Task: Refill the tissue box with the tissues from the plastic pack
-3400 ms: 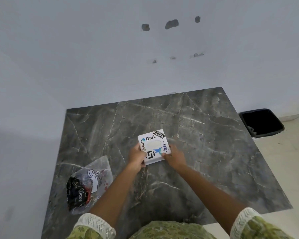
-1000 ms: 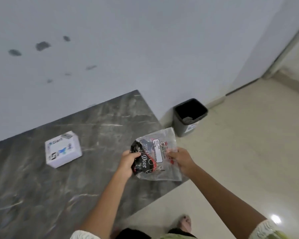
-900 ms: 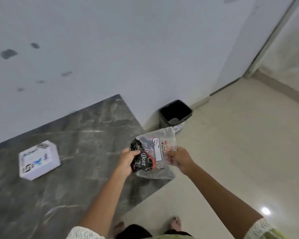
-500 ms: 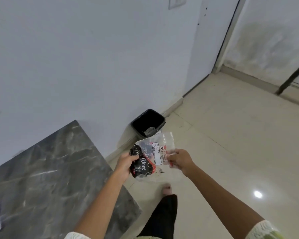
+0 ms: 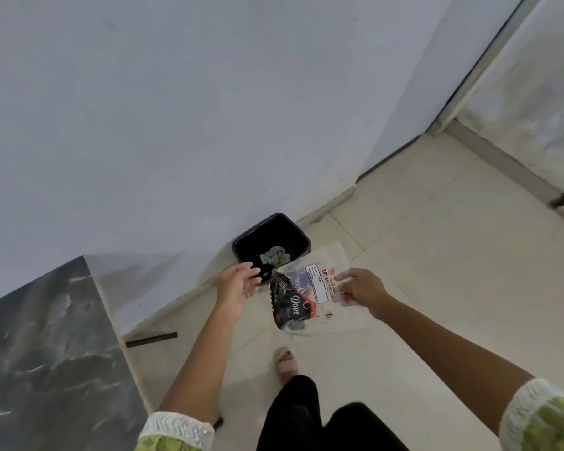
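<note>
The clear plastic pack (image 5: 310,296), with a white label and a crumpled black wrapper inside, hangs in the air above the floor, just in front of a black bin (image 5: 272,244). My right hand (image 5: 360,288) pinches the pack's right edge. My left hand (image 5: 238,284) is off the pack, fingers spread, a short gap to its left and over the bin's near rim. White crumpled paper lies inside the bin. The tissue box is out of view.
The dark marble table (image 5: 46,353) fills the lower left, its corner near the wall. The bin stands on the pale tiled floor (image 5: 437,288) against the white wall. My foot in a pink slipper (image 5: 287,361) is below the pack. A door frame rises at the right.
The view swung right from the table to the bin, and the tissue box left the view. My left hand released the pack and opened; the right hand alone holds it, closer to the bin.
</note>
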